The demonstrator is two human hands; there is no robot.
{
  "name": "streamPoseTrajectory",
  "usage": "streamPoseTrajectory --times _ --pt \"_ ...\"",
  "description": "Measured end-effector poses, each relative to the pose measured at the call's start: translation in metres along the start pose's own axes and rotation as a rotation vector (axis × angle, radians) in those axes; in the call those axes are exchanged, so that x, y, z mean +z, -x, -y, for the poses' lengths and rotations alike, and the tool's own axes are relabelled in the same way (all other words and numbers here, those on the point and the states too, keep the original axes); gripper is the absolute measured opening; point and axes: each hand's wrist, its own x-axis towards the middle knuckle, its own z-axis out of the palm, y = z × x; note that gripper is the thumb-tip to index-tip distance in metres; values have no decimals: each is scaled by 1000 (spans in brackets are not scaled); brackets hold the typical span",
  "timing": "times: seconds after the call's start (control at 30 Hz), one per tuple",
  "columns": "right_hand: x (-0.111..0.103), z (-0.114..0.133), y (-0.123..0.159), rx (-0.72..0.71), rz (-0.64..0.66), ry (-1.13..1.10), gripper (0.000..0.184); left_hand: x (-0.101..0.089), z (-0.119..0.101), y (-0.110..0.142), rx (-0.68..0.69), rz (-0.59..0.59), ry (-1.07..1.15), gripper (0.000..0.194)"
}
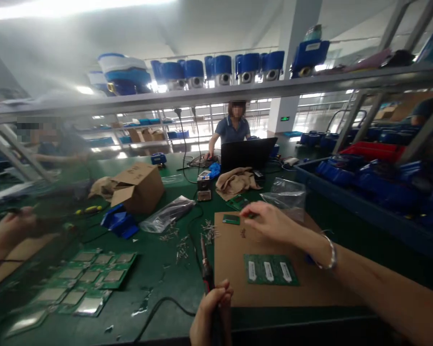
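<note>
My left hand (pixel 211 315) is at the bottom middle, closed around the handle of a soldering iron (pixel 204 262) whose tip points away over the green mat. My right hand (pixel 270 222), with a bracelet on the wrist, reaches over a brown cardboard sheet (pixel 234 254). Its fingers are pinched together just right of a small green circuit board (pixel 231 219); what they pinch is too small to make out. A larger green board panel (pixel 270 270) with three white strips lies on the cardboard below that hand.
Green board panels (pixel 86 281) lie at the left, loose metal pins (pixel 187 238) in the middle. An open carton (pixel 139 187), plastic bags (pixel 168 214), a laptop (pixel 247 154) and a seated person (pixel 233 127) are behind. Another person's hand (pixel 10 226) works at far left. Blue bins (pixel 368 178) stand right.
</note>
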Motion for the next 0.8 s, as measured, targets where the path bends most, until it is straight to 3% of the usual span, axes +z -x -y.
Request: streamPoseTrajectory --times 0.1,0.2,0.37,0.47,0.5,0.57,0.63,0.73,0.77,0.8 --pt "8 -21 70 89 75 -10 22 17 22 20 38 79 -92 18" --pt "28 -34 98 143 97 -7 35 24 28 22 112 203 -219 16" --pt "59 -47 72 211 101 21 42 32 27 10 130 373 -301 13" --pt "65 -51 57 236 119 39 14 34 29 9 153 436 -310 13" --pt "63 -50 57 230 117 32 4 35 30 11 161 435 -306 12" --pt "58 -48 64 190 114 -2 18 36 32 15 158 371 -286 11" --pt "56 -45 76 131 153 -52 14 37 33 22 122 251 -249 9" --pt "62 -41 89 126 281 -105 78 38 31 29 86 116 -164 9" --pt "65 -40 90 149 307 -115 89 38 29 30 87 91 -142 10" --pt "68 -39 89 173 321 -123 88 39 28 31 90 70 -129 11"
